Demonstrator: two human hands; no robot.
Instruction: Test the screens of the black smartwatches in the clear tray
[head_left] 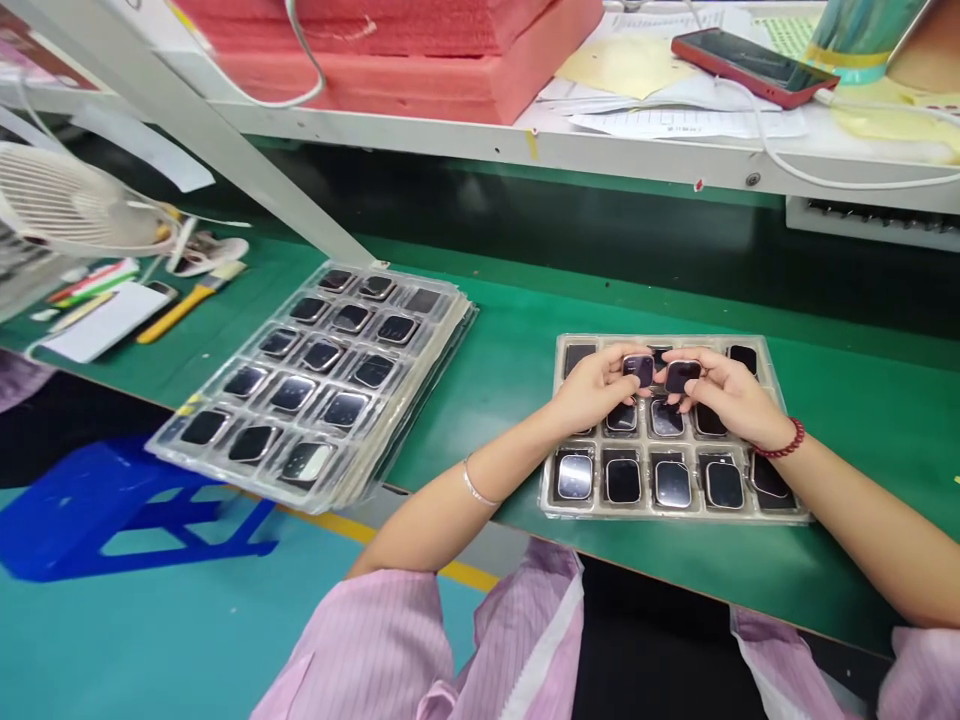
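Between thumb and fingers my left hand (600, 385) pinches a dark smartwatch face (638, 371) with rounded corners. Close beside it, my right hand (724, 390) grips a second smartwatch face (683, 376) in the same way. Both are raised over the back part of a clear plastic tray (551, 500) on the green bench. In the tray's compartments lie several more dark watch faces, such as one at the front left (576, 477). My hands and forearms hide some of the back and right compartments.
To the left stands a stack of clear trays (442, 345) with watch faces in the top one. Beyond it are a yellow-handled brush (180, 312) and a white fan (75, 205). Overhead, a shelf edge (630, 155) carries red foam blocks (420, 80) and a phone (750, 65). A blue stool (82, 510) is below.
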